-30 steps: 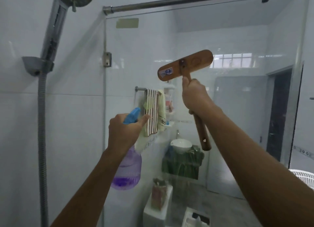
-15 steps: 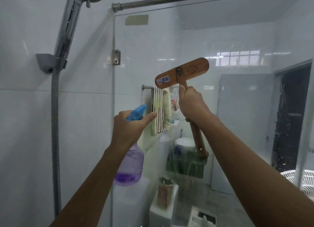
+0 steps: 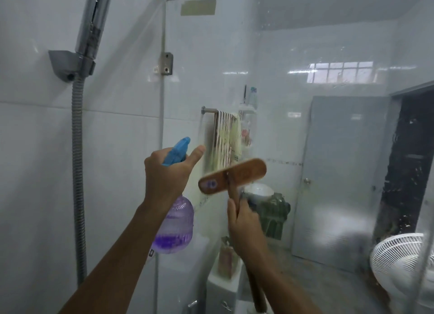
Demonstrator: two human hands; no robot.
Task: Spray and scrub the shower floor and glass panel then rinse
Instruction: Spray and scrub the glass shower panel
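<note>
Your left hand [image 3: 164,172] curls round spray bottle [image 3: 175,224] neck, looks light, mostly empty; right hand [image 3: 244,222] fists wooden brush [image 3: 232,176] by stiff handle, likely slick wet.

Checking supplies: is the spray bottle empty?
No, purple liquid sits in the bottom of the spray bottle the left hand grips.

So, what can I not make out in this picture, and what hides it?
Head view only:
- Bristles of the brush: they face away, and motion blurs the head; contact with the glass panel is unclear.
- Trigger of the spray bottle: hidden behind the left hand.
- Head of the shower handle: cut off by the top edge.
- The shower floor: below the frame.
</note>
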